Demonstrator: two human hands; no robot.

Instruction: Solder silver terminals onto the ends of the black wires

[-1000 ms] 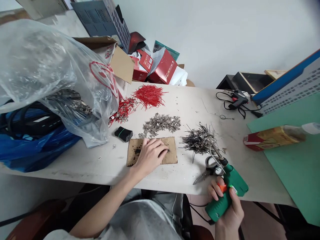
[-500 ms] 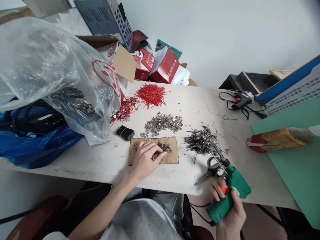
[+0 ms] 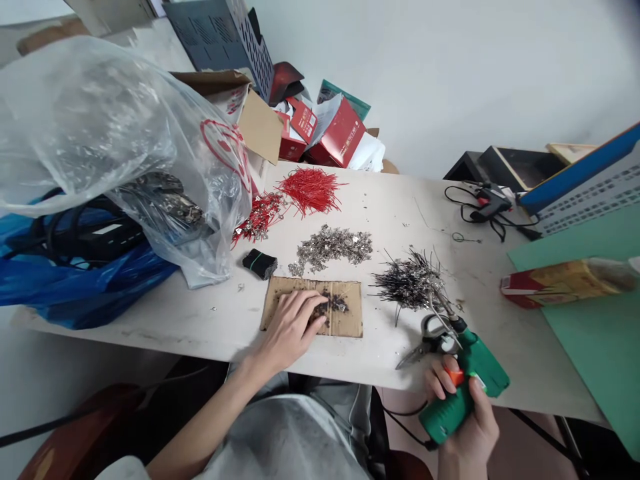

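Observation:
My left hand (image 3: pixel 293 325) lies on a scorched brown cardboard pad (image 3: pixel 350 320) near the table's front edge. Its fingertips press down beside a small dark wire-and-metal piece (image 3: pixel 334 303), and I cannot make out whether they pinch it. My right hand (image 3: pixel 467 420) is wrapped round the grip of a green soldering gun (image 3: pixel 463 387), a finger on its orange trigger. The gun's tip points up toward a heap of black wires with metal ends (image 3: pixel 410 283). Scissors (image 3: pixel 425 340) lie just left of the gun.
A heap of small silver terminals (image 3: pixel 333 245) and bundles of red wires (image 3: pixel 311 188) lie farther back. A black block (image 3: pixel 260 263) sits left of the pad. A big clear plastic bag (image 3: pixel 100 147), blue bag, cartons, a red-yellow box (image 3: pixel 560 283) and green board (image 3: pixel 600 333) crowd the sides.
My left hand has slid back toward me on the cardboard, uncovering the small dark piece. The right hand keeps its hold on the gun. The view has shifted slightly.

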